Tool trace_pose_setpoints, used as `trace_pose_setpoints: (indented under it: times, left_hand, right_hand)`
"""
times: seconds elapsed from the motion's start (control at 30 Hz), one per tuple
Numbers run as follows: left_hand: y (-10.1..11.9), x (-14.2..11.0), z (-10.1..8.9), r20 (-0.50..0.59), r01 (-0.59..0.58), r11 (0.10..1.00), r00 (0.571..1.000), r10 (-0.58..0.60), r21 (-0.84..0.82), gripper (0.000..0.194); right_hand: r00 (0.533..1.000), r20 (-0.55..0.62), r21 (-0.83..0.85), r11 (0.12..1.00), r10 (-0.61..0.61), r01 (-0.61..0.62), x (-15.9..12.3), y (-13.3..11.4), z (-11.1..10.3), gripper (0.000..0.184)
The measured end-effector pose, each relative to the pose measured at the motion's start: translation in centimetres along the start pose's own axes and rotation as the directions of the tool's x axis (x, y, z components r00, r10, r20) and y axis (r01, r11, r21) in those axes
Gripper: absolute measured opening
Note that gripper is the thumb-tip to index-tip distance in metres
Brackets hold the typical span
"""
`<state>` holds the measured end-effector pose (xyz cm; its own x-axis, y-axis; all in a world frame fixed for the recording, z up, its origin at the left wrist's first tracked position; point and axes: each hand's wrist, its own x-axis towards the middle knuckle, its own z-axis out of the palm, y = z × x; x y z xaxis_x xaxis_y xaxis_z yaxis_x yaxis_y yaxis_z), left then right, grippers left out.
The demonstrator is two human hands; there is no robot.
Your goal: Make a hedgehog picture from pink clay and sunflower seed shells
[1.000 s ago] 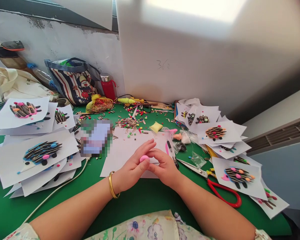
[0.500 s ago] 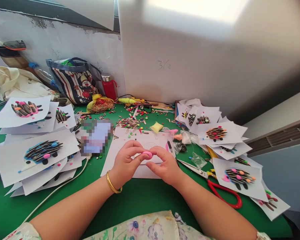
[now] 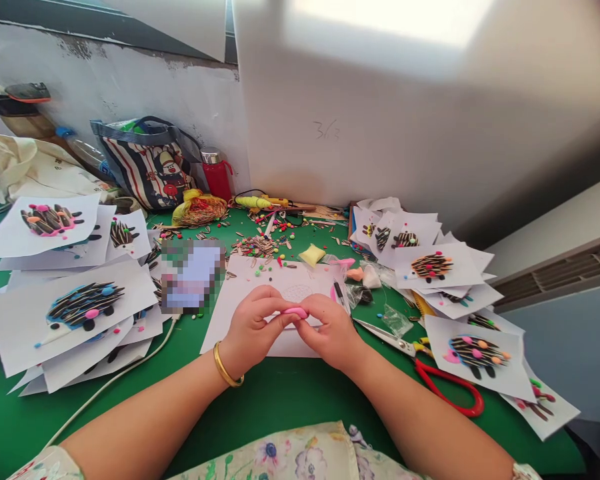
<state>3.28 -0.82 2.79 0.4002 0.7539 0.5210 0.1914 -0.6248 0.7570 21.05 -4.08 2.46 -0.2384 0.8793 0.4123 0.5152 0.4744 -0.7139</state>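
Head view: I see left hand [image 3: 254, 328] and right hand [image 3: 333, 331] close together, thumb and fingers of each clamped on pink clay piece [image 3: 295, 312], at dial centre, over white paper [image 3: 221, 332]. From clay: yellow packet [image 3: 312, 255] at one o'clock, red-handled scissors [image 3: 461, 401] at four, pixelated device [image 3: 193, 275] at ten.

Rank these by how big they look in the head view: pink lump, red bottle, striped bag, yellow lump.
Largest to smallest:
1. striped bag
2. red bottle
3. yellow lump
4. pink lump, judging only its visible part
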Motion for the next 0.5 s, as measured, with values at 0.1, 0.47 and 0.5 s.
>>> trace_pose_setpoints:
  times: [0.1, 0.47, 0.5]
  left_hand:
    - [0.20, -0.06, -0.02, -0.002, 0.011, 0.999, 1.000, -0.012, -0.044, 0.012]
    - [-0.01, -0.36, 0.22, 0.018, -0.148, 0.982, 0.989, 0.147, 0.114, 0.020]
    - [0.01, -0.34, 0.21, 0.004, -0.141, 0.984, 0.990, 0.141, 0.107, 0.017]
  right_hand:
    - [0.998, 0.053, 0.122, 0.992, 0.022, -0.028, 0.09, -0.18, -0.27, 0.031]
    - [0.997, 0.075, -0.090, 0.996, -0.019, 0.026, -0.32, 0.47, 0.14, 0.024]
    - [0.997, 0.074, -0.066, 0.998, -0.007, 0.012, -0.28, 0.29, 0.16, 0.021]
